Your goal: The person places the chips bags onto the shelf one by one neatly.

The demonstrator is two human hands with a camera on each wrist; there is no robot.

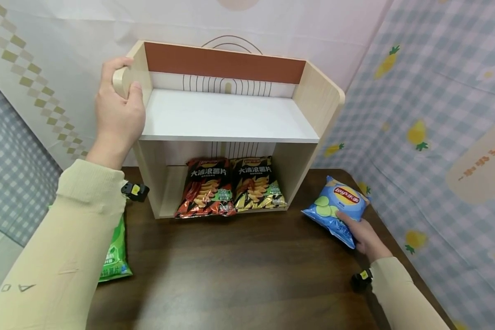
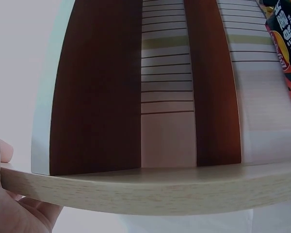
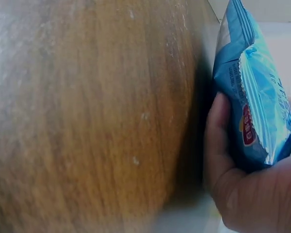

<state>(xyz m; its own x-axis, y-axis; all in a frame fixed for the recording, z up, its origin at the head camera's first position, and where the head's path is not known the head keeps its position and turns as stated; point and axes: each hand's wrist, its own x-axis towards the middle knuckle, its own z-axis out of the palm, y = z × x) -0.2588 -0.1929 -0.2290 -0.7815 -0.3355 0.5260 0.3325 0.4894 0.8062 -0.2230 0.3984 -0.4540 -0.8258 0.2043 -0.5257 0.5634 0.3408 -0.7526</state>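
My left hand [image 1: 121,107] grips the upper front corner of the left side panel of a small two-tier wooden shelf [image 1: 231,114]. In the left wrist view, the left fingers [image 2: 6,150] lap over that panel's edge. At the right of the table, my right hand [image 1: 366,236] holds a blue bag of Lay's chips [image 1: 340,206], thumb on its front. The right wrist view shows the fingers under the bag's back [image 3: 237,97]. On the shelf's lower level lie a red-and-black chip bag [image 1: 208,188] and a yellow-and-black chip bag [image 1: 257,183], side by side.
A green chip bag [image 1: 115,256] lies on the dark wooden table [image 1: 239,275] at the left, partly behind my left sleeve. Patterned cloth [image 1: 429,91] hangs along the right side, close to my right hand. A white cloth [image 1: 78,27] stands behind the shelf.
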